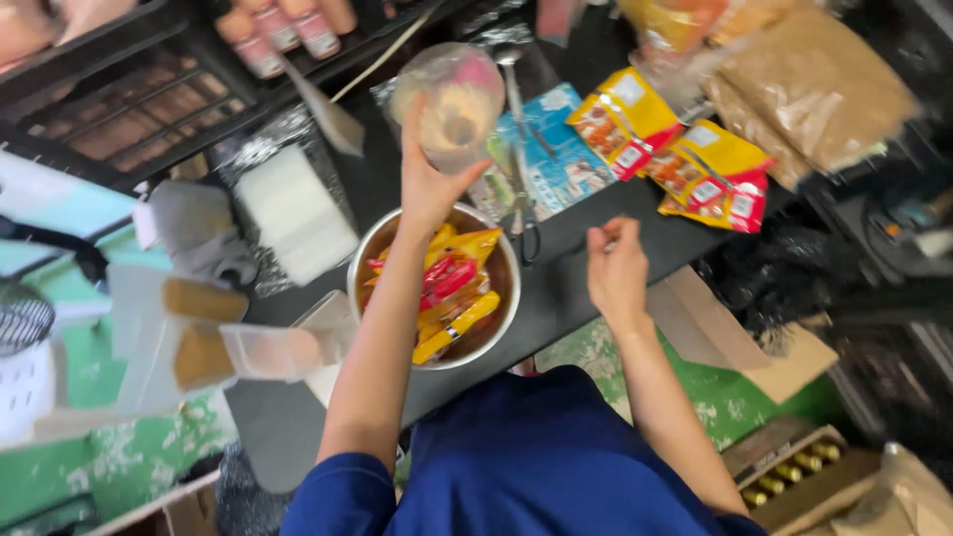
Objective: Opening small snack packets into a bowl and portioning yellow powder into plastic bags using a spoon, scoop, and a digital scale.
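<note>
Overhead, left hand [429,189] gripping clear bag [449,104]

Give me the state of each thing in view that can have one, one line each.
Left hand: raised, grip on clear bag.
Clear bag: held up above the table, contents blurred.
Right hand: fingers curled; contents unclear.
Metal bowl: upright, holds yellow and red packets.
Packets on table: lying flat.
Cardboard box: open, gold-topped items inside.

a clear plastic bag [452,104] with pale and pink contents is held up, bunched and blurred, above a round metal bowl [369,260] that sits on the dark counter [566,288], filled with yellow and red snack packets [449,288].
</note>
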